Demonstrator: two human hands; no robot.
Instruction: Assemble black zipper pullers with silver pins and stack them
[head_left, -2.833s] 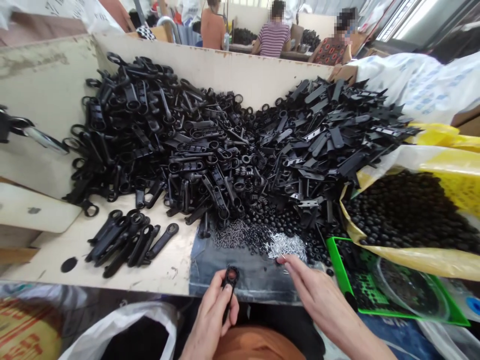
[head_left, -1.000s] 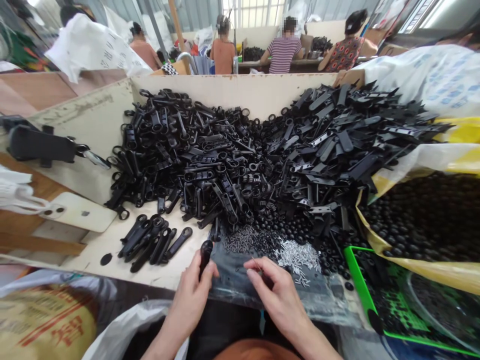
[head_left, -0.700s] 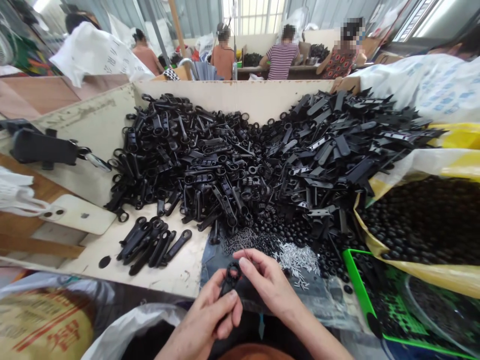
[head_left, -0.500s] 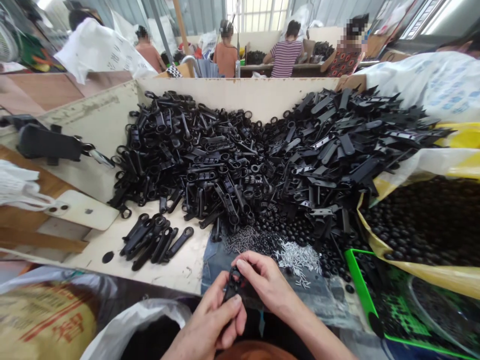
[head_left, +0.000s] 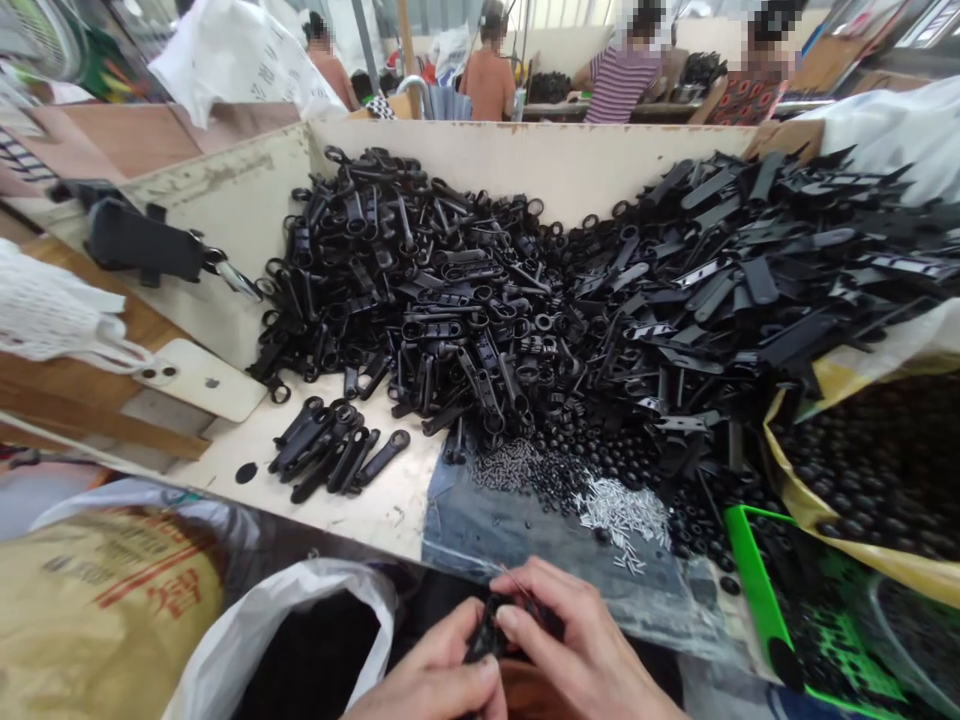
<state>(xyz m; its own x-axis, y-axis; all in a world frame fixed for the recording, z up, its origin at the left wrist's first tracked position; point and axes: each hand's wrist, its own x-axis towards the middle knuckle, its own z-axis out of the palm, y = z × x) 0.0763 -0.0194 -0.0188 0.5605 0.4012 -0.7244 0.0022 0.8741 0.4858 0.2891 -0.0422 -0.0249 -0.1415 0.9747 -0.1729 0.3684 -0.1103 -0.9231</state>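
At the bottom edge both hands meet over a small black plastic handle part (head_left: 489, 628). My left hand (head_left: 439, 680) is closed around its lower end. My right hand (head_left: 577, 650) pinches its top, and a thin metal pin sticks up from those fingers. Just beyond the hands lie small silver pins (head_left: 626, 510), dark screws (head_left: 510, 465) and black round caps (head_left: 600, 455) on a plastic sheet. A short row of black handle parts (head_left: 334, 460) lies on the board to the left.
A huge pile of black ringed handles (head_left: 420, 290) and flat black strips (head_left: 750, 270) fills the walled board (head_left: 247, 210). A yellow bag of black beads (head_left: 877, 460) and a green tray (head_left: 757, 600) are at right. White bag (head_left: 300, 640) and phone (head_left: 199, 378) are at left. People sit beyond.
The hands came together on the black part and dropped toward the bottom edge, off the board. The view tilted so the piles sit farther right and higher.
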